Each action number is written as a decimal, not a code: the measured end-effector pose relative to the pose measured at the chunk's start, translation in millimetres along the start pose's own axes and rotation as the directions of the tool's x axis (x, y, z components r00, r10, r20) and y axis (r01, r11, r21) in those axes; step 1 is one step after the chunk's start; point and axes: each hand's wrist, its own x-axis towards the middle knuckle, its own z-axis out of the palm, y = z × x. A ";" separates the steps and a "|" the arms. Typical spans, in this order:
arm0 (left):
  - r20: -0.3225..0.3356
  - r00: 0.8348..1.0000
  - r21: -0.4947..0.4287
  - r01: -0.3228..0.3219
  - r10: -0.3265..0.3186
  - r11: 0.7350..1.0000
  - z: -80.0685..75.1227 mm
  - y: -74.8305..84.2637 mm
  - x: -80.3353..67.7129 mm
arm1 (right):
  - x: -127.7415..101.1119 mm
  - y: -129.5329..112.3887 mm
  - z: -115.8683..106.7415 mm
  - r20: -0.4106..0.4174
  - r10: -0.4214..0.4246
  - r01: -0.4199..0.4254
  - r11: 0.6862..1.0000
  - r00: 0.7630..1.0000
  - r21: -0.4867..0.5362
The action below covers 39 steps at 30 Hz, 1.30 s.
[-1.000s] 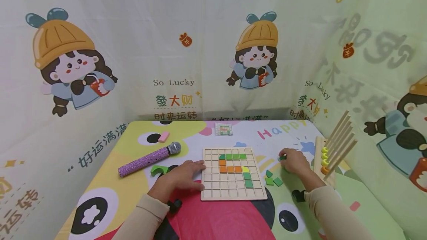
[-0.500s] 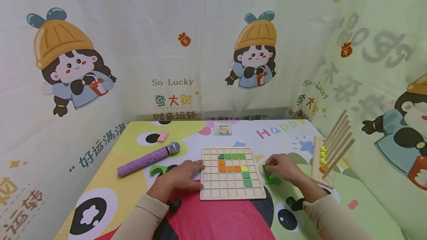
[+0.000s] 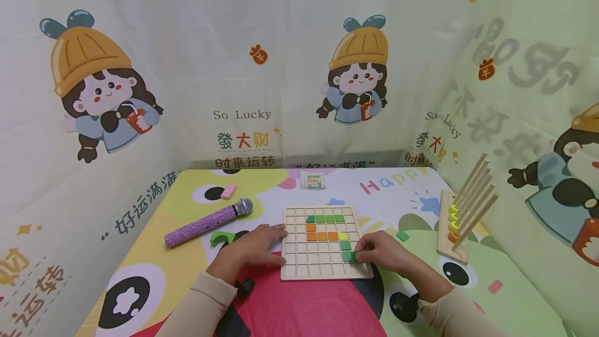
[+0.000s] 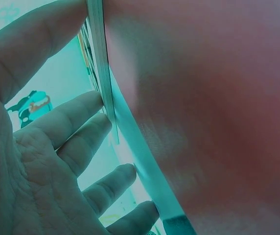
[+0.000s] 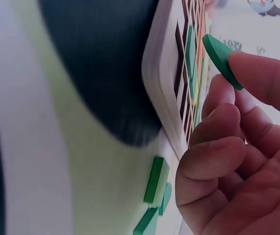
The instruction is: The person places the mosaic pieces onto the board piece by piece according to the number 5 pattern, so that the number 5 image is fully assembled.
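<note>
On the grid board [image 3: 323, 272], two hands, one green tile [image 5: 221, 58] pinched.

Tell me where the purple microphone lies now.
In the head view the purple microphone lies on the table's left half, between the pink eraser and the left hand.

Green tile [image 5: 221, 58], purple glittery microphone [image 3: 206, 223], pink block [image 3: 229, 191].

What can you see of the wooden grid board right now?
The wooden grid board is a pale, square tray of small cells lying flat on the table. A row of green tiles sits near its far edge, orange tiles below them, then one yellow tile and green tiles down its right side. The left hand rests against its left edge; the right hand pinches a green tile over its right side.
</note>
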 end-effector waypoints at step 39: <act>0.010 1.000 -0.009 0.010 -0.010 1.000 0.4 -2.8 0.2 | -5.3 -15.5 20.4 -0.019 -0.070 0.063 0.966 0.997 -0.249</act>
